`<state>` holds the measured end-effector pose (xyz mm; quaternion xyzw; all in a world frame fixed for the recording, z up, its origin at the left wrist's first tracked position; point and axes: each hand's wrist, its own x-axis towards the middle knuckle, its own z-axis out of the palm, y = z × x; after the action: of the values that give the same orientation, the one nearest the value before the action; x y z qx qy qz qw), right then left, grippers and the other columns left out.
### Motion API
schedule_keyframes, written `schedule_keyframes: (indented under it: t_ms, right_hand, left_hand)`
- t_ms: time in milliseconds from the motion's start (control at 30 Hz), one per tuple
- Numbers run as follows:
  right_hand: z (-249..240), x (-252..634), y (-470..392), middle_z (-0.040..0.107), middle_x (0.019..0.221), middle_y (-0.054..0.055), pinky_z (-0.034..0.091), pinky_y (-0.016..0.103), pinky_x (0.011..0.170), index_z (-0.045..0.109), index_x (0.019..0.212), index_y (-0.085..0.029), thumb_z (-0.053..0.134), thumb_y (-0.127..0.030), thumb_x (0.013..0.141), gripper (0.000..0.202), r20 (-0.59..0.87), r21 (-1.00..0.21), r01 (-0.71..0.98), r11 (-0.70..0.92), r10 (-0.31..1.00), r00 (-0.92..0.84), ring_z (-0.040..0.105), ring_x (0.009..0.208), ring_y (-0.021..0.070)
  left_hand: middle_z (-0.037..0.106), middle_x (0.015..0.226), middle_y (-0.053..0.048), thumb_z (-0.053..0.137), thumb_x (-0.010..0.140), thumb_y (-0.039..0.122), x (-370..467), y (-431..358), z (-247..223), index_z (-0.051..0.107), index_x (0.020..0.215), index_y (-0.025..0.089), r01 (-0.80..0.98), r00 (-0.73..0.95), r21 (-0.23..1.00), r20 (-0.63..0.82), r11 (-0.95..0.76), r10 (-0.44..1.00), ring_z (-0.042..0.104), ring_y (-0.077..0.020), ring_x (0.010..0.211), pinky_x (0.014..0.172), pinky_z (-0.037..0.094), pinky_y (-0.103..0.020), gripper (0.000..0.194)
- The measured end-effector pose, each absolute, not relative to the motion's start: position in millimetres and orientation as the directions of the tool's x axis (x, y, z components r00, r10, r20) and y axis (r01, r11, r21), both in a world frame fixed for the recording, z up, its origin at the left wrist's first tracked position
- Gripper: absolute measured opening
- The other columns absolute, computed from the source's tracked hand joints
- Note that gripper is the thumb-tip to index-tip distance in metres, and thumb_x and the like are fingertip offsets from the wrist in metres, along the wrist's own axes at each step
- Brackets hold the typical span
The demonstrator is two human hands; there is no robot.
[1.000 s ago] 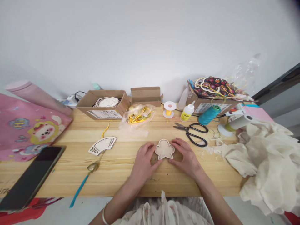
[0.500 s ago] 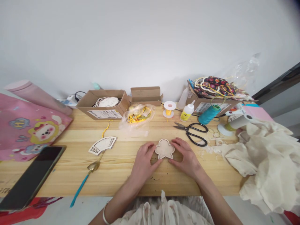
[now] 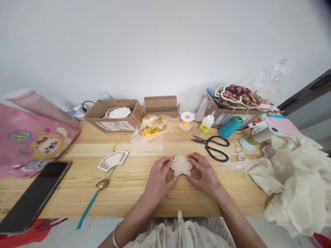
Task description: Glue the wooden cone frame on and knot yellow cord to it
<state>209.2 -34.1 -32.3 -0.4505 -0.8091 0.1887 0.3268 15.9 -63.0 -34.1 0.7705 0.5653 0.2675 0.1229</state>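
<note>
The lobed wooden plaque (image 3: pixel 181 164) lies on the bench (image 3: pixel 129 196), a little below and right of the frame's centre, with its pale, rimmed face up. Its large rounded lobe points to the top of the frame, one lobe goes out to each side, and the narrower foot points to the bottom edge. It is about as wide as it is tall, so a long axis cannot be told.

The left hand (image 3: pixel 160 175) and the right hand (image 3: pixel 204 174) hold it between them. Each is partly open in a curve, with fingertips at a side lobe and the thumb at the foot, a gap showing between thumb and fingers.

Up and right of the right hand lie black-handled scissors (image 3: pixel 216 148), blades pointing left. Above them stand a yellow-labelled bottle (image 3: pixel 206 123) and a spool of yellow thread (image 3: pixel 186 121); a teal thread cone (image 3: pixel 230 126) leans at their right. Cream cloth (image 3: pixel 297 182) is heaped at the right.

Left of centre is a fan-shaped wooden piece (image 3: pixel 113 160), above a gold pendant (image 3: pixel 102 184) with a blue tassel (image 3: pixel 87 210) running to the lower left. A phone (image 3: pixel 33 196) lies slantwise at the lower left.
</note>
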Motion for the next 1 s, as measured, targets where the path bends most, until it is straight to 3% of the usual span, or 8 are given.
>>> schedule_keyframes:
  t_ms: [300,600,1000]
  right_hand:
    - [-36.7,211.2,-33.7,0.052,0.111,0.014,0.037,0.042,0.091,0.055,0.106,-0.013,0.062,-0.029,0.063,0.046,0.35,-0.594,0.61,0.525,0.851,-0.392,0.039,0.111,0.0253]
    - [-40.5,209.1,-33.0,0.055,0.107,0.014,0.04,0.043,0.088,0.058,0.101,-0.014,0.062,-0.028,0.064,0.04,0.387,-0.568,0.624,0.537,0.843,-0.374,0.043,0.108,0.0253]
    - [-38.5,208.0,-34.3,0.055,0.106,0.016,0.042,0.042,0.087,0.059,0.1,-0.011,0.061,-0.028,0.064,0.039,0.405,-0.519,0.656,0.548,0.834,-0.375,0.044,0.107,0.0258]
  left_hand:
    - [0.047,0.108,-0.01,0.054,0.069,0.032,15.4,-62.9,-34.3,0.048,0.107,0.017,0.792,0.218,0.51,0.275,-0.334,0.936,0.043,-0.0213,0.101,0.086,0.038,-0.038,0.042]
    - [0.048,0.107,-0.011,0.057,0.067,0.031,16.4,-62.4,-33.4,0.051,0.105,0.014,0.782,0.179,0.549,0.259,-0.297,0.949,0.044,-0.0215,0.099,0.086,0.038,-0.038,0.042]
    - [0.049,0.106,-0.008,0.058,0.065,0.034,15.4,-61.3,-32.2,0.053,0.104,0.019,0.758,0.159,0.59,0.247,-0.279,0.956,0.047,-0.0209,0.097,0.083,0.04,-0.039,0.041]
